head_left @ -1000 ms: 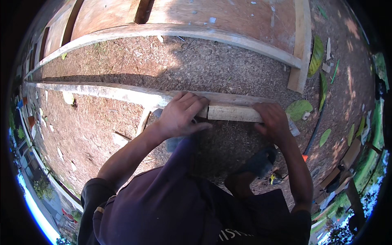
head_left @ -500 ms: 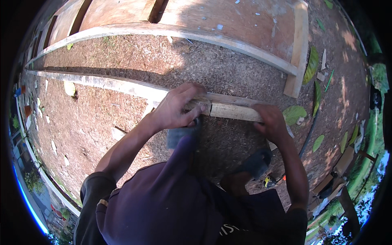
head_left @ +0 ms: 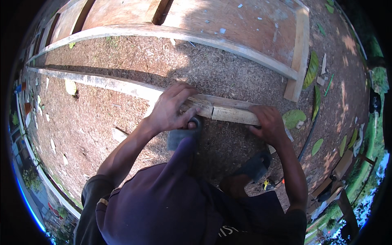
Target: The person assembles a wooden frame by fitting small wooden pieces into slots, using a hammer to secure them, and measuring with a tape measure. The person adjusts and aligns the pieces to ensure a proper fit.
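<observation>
Left hand grips the long wooden plank at a crack. Right hand clasps the plank's end. The plank lies on sawdust-covered ground.

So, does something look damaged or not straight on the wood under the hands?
Yes. The wooden batten has a crack across it beside the left hand, so its short end toward the right hand sits slightly off line.
</observation>
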The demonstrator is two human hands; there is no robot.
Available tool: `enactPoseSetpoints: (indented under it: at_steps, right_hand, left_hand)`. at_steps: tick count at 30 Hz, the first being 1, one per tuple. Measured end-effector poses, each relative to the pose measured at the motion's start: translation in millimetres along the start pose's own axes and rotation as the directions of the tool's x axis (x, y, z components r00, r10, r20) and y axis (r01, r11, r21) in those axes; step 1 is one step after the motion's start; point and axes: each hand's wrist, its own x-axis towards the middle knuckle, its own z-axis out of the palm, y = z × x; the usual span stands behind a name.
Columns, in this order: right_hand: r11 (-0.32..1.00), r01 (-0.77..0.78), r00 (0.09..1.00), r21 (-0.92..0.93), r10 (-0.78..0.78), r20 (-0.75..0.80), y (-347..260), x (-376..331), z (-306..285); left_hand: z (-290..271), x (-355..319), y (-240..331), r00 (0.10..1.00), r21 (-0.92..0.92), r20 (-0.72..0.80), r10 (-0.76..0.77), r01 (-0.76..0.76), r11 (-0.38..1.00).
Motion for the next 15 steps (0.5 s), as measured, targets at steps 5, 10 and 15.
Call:
enactPoseSetpoints:
  at_steps: [5,10,15]
  right_hand:
    - [1.0,0.023,1.0,-0.01,-0.023,-0.002,1.9,0.0,2.0]
    - [1.0,0.013,1.0,0.009,-0.013,0.005,-2.6,1.2,3.6]
    - [1.0,0.011,1.0,0.01,-0.01,-0.008,-4.9,1.1,5.2]
  left_hand:
    - [5.7,-7.3,0.0,0.997,0.022,-0.056,-0.045,0.047,0.999]
    - [11.7,-14.0,1.3,0.998,0.072,-0.056,-0.01,0.014,0.997]
    - [16.9,-16.9,3.0,0.999,0.116,-0.049,-0.017,0.022,0.993]
